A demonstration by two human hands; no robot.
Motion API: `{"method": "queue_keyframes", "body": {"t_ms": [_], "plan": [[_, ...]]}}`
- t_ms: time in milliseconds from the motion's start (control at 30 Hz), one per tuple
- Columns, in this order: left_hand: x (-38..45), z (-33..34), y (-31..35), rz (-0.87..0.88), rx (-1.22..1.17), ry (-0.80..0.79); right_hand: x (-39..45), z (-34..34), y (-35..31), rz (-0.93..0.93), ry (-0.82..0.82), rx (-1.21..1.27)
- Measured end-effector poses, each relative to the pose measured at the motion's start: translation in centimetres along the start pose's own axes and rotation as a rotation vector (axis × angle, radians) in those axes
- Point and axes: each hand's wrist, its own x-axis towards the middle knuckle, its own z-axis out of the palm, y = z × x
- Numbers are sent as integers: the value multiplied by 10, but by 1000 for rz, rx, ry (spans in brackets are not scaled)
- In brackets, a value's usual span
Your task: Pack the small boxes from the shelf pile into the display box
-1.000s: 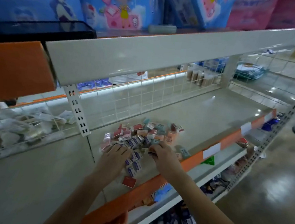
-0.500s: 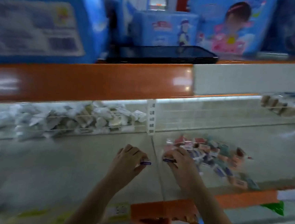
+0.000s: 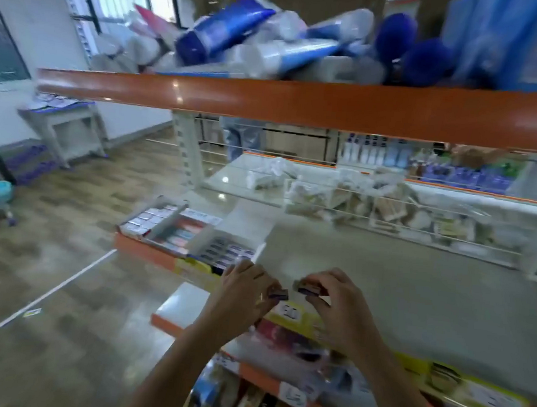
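Hands [image 3: 288,297] around 2 level, crosswise small boxes [image 3: 278,293]

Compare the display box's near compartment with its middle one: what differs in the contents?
In the display box, the near compartment holds dark purple small boxes; the middle compartment holds red and pale ones. The near compartment lies next to the left hand; the middle compartment is one divider further off. Both hold small boxes in neat rows.

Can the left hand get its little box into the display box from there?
Probably yes. The left hand pinches a small box just beside the open-topped display box, and nothing lies between them.
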Motion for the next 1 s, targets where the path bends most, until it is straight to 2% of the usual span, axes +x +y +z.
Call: {"method": "queue_keyframes", "body": {"t_ms": [200, 367, 600, 800, 1000], "plan": [[-22, -27, -87, -123, 26, 53, 49, 52, -48, -70, -23, 54], [-9, -28, -152, -125, 55, -5, 99, 90, -56, -65, -33, 28], [49, -22, -206, 26, 80, -106, 150, 128, -53, 60, -42, -103], [89, 1, -212, 140, 31, -158, 161, 140, -50, 179, -17, -180], [102, 18, -227, 256, 106, -245, 162, 152, -57, 261, 29, -234]]}}
